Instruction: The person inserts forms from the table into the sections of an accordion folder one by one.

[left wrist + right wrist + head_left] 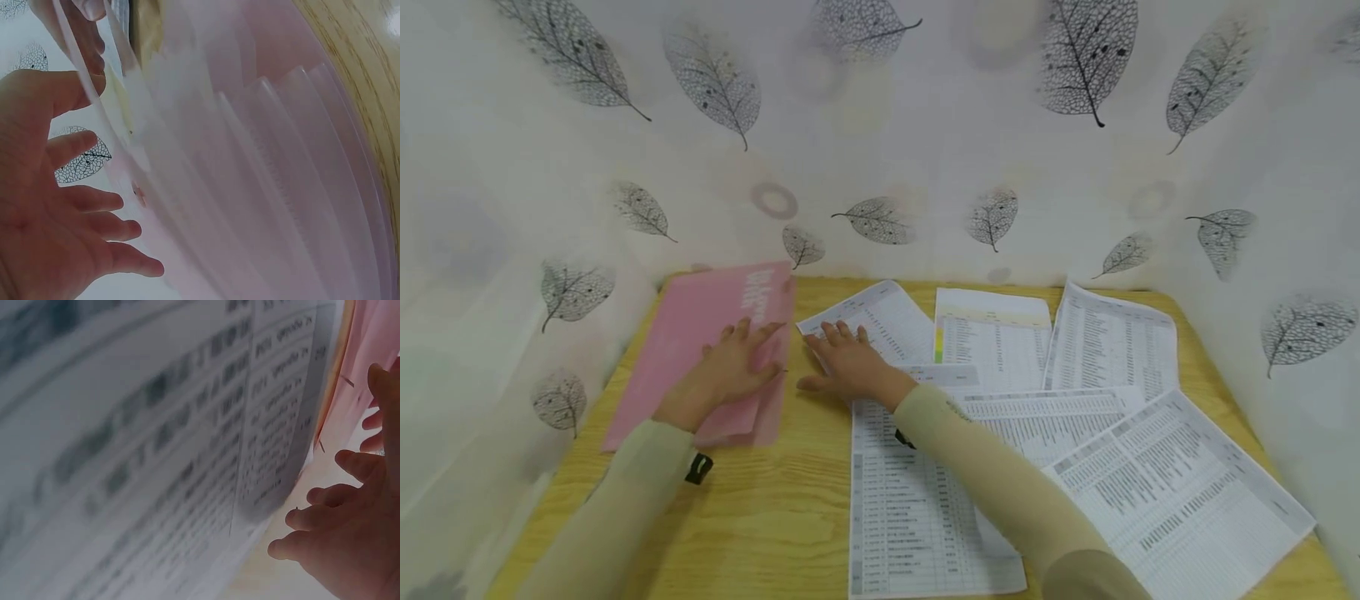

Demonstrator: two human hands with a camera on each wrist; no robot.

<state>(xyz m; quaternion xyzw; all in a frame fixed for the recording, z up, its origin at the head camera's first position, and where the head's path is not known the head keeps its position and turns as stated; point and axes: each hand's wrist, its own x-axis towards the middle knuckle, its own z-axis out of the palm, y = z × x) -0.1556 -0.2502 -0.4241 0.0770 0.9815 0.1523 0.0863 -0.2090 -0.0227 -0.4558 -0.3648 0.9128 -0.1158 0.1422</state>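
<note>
One pink folder point(677, 333) lies on the table's point(760, 517) L side, under the L hand point(722, 377), fingers spread, thumb by the folder's edge; can't tell if it touches. R hand point(853, 364), also w/ fingers spread, is just R of the folder, over the nearest printed sheets point(898, 517). R sleeve point(992, 458) hides some of these & is cut off at frame bottom. Folder lettering's blurred; most sheet txt too small to read.

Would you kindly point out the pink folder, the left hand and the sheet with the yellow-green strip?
Pink folder point(679, 343), head view, its upper surface.
Left hand point(722, 377), head view, its back.
Sheet with yellow-green strip point(996, 346), head view, printed middle.
</note>
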